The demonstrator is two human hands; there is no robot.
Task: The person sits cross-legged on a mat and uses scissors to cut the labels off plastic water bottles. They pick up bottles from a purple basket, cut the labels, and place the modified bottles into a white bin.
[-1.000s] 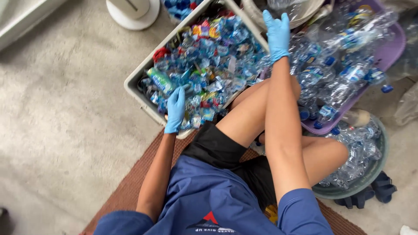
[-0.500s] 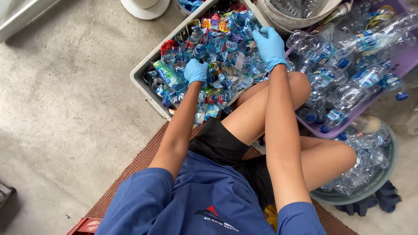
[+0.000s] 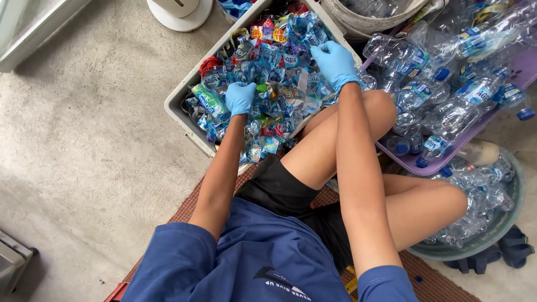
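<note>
Both gloved hands have sunk into the label scraps (image 3: 274, 84) filling the grey crate (image 3: 178, 100); left hand (image 3: 240, 98) and right hand (image 3: 335, 62) curl, fingers pressing the heap. Many labelled bottles (image 3: 442, 84) remain unstripped nearby.

Crumpled plastic labels (image 3: 274, 84), mostly blue, some red; heaped loose, filling grey crate (image 3: 178, 103).

Both the left hand (image 3: 240, 98) and right hand (image 3: 335, 62) wear bright blue gloves. The white crate (image 3: 180, 103) holds blue, red, green and yellow label scraps (image 3: 279, 72). The purple tray (image 3: 526, 70) carries clear, blue-capped bottles (image 3: 442, 89). The floor (image 3: 84, 140) is grey.
</note>
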